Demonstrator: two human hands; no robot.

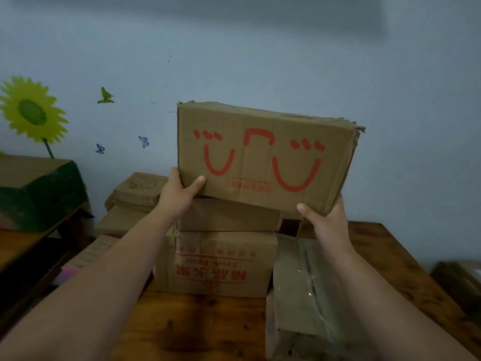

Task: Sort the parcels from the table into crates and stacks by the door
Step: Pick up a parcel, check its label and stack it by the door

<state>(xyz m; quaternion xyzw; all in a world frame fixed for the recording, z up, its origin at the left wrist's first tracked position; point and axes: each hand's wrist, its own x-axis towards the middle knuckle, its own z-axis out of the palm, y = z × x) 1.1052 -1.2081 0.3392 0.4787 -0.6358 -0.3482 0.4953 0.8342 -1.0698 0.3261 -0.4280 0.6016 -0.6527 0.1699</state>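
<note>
Both grips pinching one cardboard parcel (263, 155): left hand (179, 194) clamped on its lower left corner, thumb pressed flat on the near face, fingers hidden behind; right hand (325, 220) cupped under the lower right corner, thumb on the near face, fingers out of sight beneath. Parcel tilted, right end lower, held over the stack below and looking just clear of it, though contact at the bottom edge impossible to rule out. Red markings on the near face, printed upside down; top edges frayed; flaps closed, contents not visible.

Directly below, a flat brown box (229, 214) resting on a larger carton (216, 264) with red printing, also upside down, standing on the wooden table (197, 332). Both closed, contents unseen. Just beside the carton on the right, a long taped parcel (307, 295) lying on the table, its seam facing up, shut as well.

Behind the left forearm, more flat cardboard parcels (135, 194) piled toward the wall, all closed. Farther left, on a separate wooden surface, a box with a dark green side (44, 194). At the far right edge, a dark box (460, 285) lower than the table, too blurred to tell more.

On the pale blue wall (260, 61), a yellow sunflower sticker (32, 112) and small butterfly stickers (105, 96).
</note>
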